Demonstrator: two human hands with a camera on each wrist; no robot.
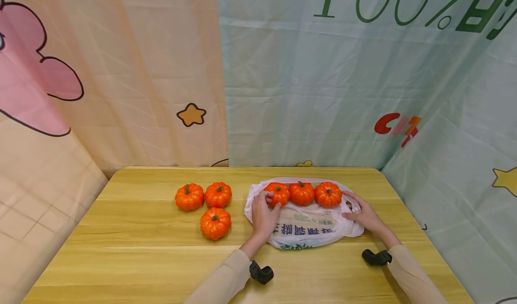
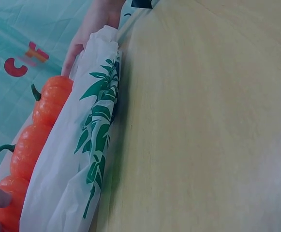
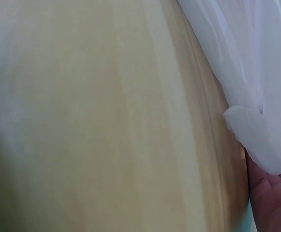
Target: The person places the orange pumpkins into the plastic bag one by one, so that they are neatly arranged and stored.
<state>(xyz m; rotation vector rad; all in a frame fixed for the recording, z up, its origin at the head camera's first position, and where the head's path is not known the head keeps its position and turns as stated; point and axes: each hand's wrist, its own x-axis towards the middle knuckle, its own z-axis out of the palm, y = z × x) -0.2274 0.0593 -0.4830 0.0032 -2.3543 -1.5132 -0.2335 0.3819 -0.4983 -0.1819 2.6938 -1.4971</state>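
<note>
A white plastic bag (image 1: pixel 307 242) with dark printed characters and green leaves lies flat on the table. In a row along its far side sit three small orange pumpkins: a left one (image 1: pixel 281 193), a middle one (image 1: pixel 301 193) and a right one (image 1: pixel 328 194). My left hand (image 1: pixel 264 216) holds the left pumpkin between thumb and fingers; the left wrist view shows fingertips on that pumpkin (image 2: pixel 12 193). At the bag's right end, beside the right pumpkin, my right hand (image 1: pixel 365 215) grips the bag's edge. Bag folds (image 3: pixel 256 137) cover part of its fingers in the right wrist view.
Three more orange pumpkins stand left of the bag: one far left (image 1: pixel 189 197), one beside it (image 1: pixel 218 195) and one nearer (image 1: pixel 216 223). The wooden table (image 1: pixel 133 232) ends at printed curtains (image 1: pixel 282 93) behind and at both sides.
</note>
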